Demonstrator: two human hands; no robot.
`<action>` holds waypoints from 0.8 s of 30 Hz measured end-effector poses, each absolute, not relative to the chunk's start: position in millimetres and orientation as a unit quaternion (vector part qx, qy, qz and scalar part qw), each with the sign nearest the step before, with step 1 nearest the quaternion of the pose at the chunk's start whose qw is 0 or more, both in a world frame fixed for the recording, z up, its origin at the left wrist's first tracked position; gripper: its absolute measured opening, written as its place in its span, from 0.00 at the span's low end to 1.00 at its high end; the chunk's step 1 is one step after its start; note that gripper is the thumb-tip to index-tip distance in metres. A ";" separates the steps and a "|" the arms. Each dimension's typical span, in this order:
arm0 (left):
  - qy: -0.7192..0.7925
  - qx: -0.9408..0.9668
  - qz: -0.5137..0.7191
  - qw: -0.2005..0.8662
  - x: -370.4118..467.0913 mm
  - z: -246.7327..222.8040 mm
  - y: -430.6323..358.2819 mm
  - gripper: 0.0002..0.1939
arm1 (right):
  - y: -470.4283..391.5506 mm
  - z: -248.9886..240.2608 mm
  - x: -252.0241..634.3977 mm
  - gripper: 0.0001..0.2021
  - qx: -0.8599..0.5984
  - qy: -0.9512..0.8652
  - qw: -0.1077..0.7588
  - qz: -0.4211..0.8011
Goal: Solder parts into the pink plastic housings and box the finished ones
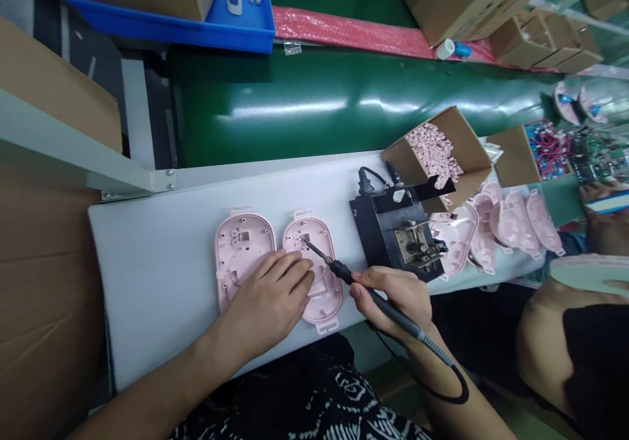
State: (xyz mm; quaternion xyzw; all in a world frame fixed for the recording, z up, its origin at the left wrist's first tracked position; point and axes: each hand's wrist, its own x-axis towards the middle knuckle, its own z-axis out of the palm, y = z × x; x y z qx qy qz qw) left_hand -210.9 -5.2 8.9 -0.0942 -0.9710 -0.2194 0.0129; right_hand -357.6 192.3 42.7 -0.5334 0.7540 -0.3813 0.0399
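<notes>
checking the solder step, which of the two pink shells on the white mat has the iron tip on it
The right-hand pink shell: the soldering iron tip touches its upper end. The left-hand shell has none.

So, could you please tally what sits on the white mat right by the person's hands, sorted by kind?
Pink shells: 2 (left, right)
Soldering iron: 1, in the right hand
Black stand: 1
Total: 4
The left hand rests on the shells.

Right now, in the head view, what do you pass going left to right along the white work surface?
Left pink shell → left hand → right pink shell → soldering iron → right hand → black fixture → pile of pink shells.
</notes>
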 end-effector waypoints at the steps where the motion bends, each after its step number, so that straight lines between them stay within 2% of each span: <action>1: -0.972 -0.094 -0.216 0.013 -211.0 8.6 -4.9 0.18 | 189.8 46.8 -357.1 0.10 -0.537 0.755 0.044 -0.373; 8: -0.969 -0.086 -0.228 0.030 -209.9 9.3 -4.4 0.17 | 176.7 68.1 -351.6 0.11 -0.565 0.762 0.033 -0.315; 18: -0.972 -0.094 -0.205 0.063 -205.2 2.4 -2.5 0.17 | 189.3 48.8 -340.3 0.06 -0.562 0.764 -0.016 -0.318; 22: -0.977 -0.079 -0.176 0.088 -193.7 7.6 2.9 0.18 | 184.3 55.4 -329.6 0.04 -0.454 0.794 -0.081 -0.397; 24: -0.980 -0.058 -0.163 0.098 -179.3 13.2 2.2 0.21 | 172.2 60.8 -319.9 0.05 -0.415 0.796 -0.083 -0.432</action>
